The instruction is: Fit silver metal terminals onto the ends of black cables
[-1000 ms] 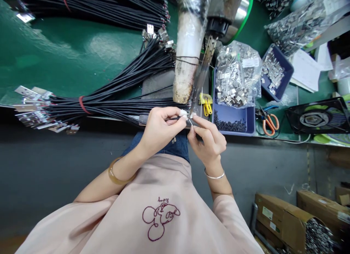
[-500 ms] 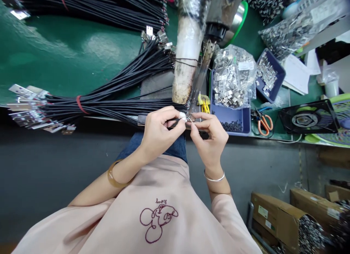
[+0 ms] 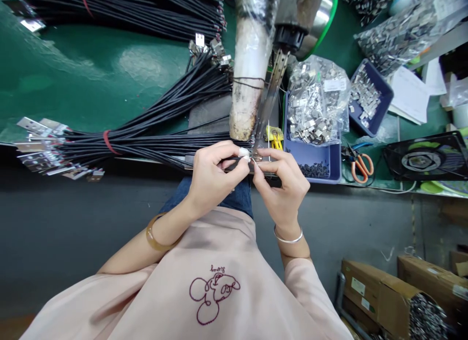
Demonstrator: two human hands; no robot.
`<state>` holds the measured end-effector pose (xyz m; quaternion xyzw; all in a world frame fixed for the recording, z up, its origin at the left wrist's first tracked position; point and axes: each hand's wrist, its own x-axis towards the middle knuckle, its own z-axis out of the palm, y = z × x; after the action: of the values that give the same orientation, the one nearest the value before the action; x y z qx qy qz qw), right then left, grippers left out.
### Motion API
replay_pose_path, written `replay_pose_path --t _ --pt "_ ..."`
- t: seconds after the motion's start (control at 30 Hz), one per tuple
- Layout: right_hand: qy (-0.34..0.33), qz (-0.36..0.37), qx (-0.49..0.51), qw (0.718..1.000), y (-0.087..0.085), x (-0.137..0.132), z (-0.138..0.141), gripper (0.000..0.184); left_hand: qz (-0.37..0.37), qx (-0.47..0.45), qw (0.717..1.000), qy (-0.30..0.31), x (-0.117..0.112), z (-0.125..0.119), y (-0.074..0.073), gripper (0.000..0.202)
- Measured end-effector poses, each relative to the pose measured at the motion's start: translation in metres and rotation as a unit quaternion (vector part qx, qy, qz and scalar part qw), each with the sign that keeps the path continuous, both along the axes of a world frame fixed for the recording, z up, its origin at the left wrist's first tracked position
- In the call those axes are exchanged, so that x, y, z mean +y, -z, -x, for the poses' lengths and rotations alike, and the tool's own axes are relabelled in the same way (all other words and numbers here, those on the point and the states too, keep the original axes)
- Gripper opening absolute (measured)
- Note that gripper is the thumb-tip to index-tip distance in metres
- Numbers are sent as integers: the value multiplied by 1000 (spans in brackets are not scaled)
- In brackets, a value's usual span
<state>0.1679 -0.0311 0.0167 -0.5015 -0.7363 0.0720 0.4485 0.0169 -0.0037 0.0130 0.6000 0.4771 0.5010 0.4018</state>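
Note:
My left hand (image 3: 214,174) is closed in a pinch at the table's front edge. A white covering (image 3: 243,152) sits at its index fingertip; what the finger and thumb grip is too small to make out. Facing it, my right hand (image 3: 287,181) pinches a thin pale wire (image 3: 255,160) between thumb and index finger. The fingertips of both hands nearly meet just below the perforated metal nozzle (image 3: 272,89). Behind my left hand lies a bundle of black cables (image 3: 157,142) with metal connectors (image 3: 47,145) at its left end, tied with a red band (image 3: 108,142).
A scorched white tube (image 3: 243,101) hangs beside the nozzle. To the right are a blue tray (image 3: 332,164) with small black parts, a bag of metal shells (image 3: 314,106), a second blue tray (image 3: 382,108), orange-handled pliers (image 3: 361,167) and a black fan (image 3: 420,159). Cardboard boxes (image 3: 380,286) stand below.
The view has shifted slightly, so the trays and pliers appear farther right. Both hands keep their pinch at the same spot, with only small finger movement.

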Motion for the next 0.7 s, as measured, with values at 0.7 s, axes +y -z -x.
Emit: replay_pose_path --t 0.7 --pt "-1 15 -1 1000 -4 2 0 12 24 -27 999 -7 3 -1 -4 10"
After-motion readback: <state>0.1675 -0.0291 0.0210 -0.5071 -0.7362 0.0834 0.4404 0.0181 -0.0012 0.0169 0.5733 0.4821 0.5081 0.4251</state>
